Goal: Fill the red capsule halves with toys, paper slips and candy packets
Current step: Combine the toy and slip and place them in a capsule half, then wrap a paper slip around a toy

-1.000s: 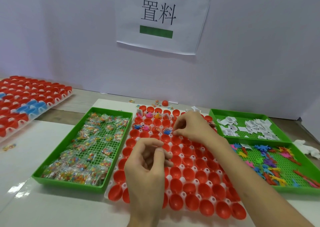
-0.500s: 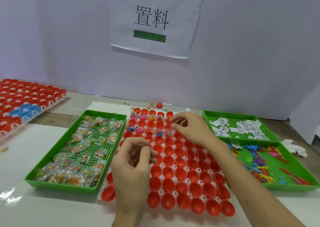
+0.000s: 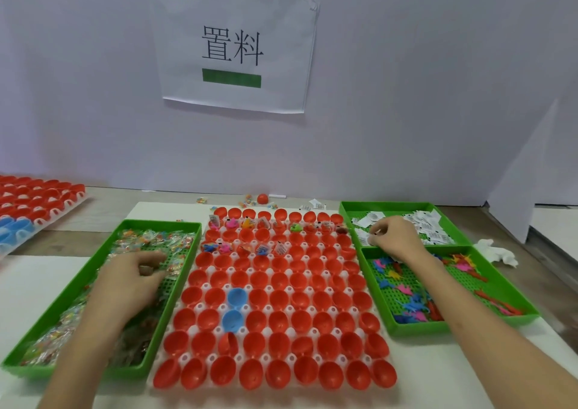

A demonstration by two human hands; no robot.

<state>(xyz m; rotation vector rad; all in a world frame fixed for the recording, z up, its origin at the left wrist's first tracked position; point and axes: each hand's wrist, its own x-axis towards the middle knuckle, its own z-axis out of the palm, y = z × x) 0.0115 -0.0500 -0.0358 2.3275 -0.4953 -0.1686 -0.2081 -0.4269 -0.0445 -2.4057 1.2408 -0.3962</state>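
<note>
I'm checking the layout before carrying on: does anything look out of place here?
Yes. Two blue plastic capsule halves sit among the red capsule halves in the white grid tray. Behind it, a loose red half, stray clear candy packets and white paper slips lie on the table.

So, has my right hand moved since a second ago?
Yes. The right hand has gone rightward, off the red capsule rack and over the green tray of paper slips.
</note>
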